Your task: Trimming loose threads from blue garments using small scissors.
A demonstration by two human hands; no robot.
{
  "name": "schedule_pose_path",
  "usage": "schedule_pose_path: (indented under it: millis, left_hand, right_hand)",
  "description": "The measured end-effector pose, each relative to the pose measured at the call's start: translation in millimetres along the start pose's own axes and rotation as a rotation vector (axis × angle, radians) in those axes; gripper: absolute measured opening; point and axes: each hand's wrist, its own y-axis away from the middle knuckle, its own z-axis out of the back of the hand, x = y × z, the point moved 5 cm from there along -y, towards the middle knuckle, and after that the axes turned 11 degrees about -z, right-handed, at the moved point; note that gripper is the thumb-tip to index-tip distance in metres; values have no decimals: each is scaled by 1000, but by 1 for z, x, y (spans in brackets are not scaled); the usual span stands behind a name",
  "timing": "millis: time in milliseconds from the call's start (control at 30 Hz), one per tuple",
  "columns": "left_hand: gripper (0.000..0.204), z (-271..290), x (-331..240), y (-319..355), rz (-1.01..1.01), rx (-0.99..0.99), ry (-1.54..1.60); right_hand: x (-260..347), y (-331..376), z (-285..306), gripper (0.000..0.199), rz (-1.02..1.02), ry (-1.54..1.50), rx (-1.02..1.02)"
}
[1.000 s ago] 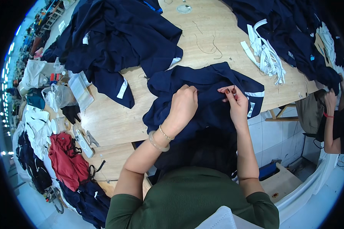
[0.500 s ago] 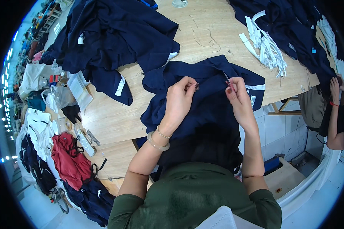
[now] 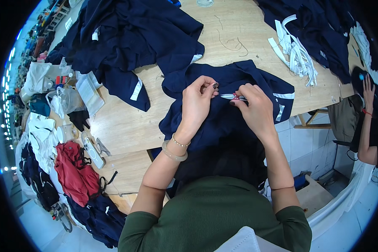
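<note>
A dark navy garment (image 3: 222, 75) with white stripes lies in front of me, over the table's near edge and toward my lap. My left hand (image 3: 196, 103) is closed in a pinch above its middle; what sits between the fingertips is too small to make out. In my right hand (image 3: 255, 109) are small thread snips (image 3: 227, 96) with silver blades and a reddish handle. Their blades point left, with the tips close to my left fingertips.
More navy garments (image 3: 126, 38) are heaped at the far left and far right of the wooden table (image 3: 117, 130). White strips (image 3: 296, 54) lie at the right, loose threads (image 3: 235, 44) at the back. A phone (image 3: 94, 155) and a red bag (image 3: 75, 172) sit left. Another person's hand (image 3: 368, 90) shows at right.
My right hand has moved left toward my left hand, and the snips have turned from pointing up to pointing left. My left hand keeps its pinch. The other person's hand has shifted slightly.
</note>
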Motion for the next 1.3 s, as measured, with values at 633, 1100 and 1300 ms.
schedule_pose_path:
  millis: [633,1100,1300]
  left_hand:
    - [7,0,0,-2,34,-16,92]
    - [26,-72,-30,-105,-609,1036,-846]
    - [20,-32,-156,-169,-919,360,-793]
  right_hand:
    - [0,-1,-10,19,19,8,6]
    - [-3,16,0,17,-203,-1058,523]
    - [57,11,-38,9,115,-514,397]
